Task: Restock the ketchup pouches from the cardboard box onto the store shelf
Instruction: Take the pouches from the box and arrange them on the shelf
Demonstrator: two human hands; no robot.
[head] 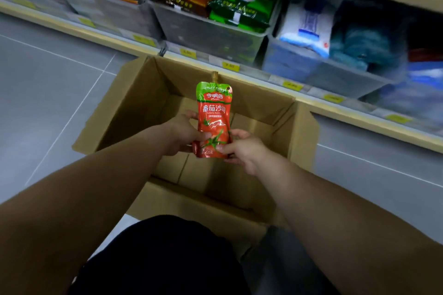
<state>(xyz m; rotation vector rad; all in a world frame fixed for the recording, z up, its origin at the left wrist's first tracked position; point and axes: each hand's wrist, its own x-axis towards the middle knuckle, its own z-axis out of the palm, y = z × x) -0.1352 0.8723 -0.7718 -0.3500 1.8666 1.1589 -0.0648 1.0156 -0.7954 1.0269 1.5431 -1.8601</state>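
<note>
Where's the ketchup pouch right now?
Centre of the head view: the ketchup pouch is upright, held by left hand and right hand over the cardboard box.

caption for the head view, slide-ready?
Both hands, left and right, hold a ketchup pouch upright over an open cardboard box beside the shelf.

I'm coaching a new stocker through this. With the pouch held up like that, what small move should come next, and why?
Probably lift the ketchup pouch forward toward the shelf. Both the left hand and right hand grip its lower end, upright above the cardboard box, whose visible bottom looks bare.
</note>
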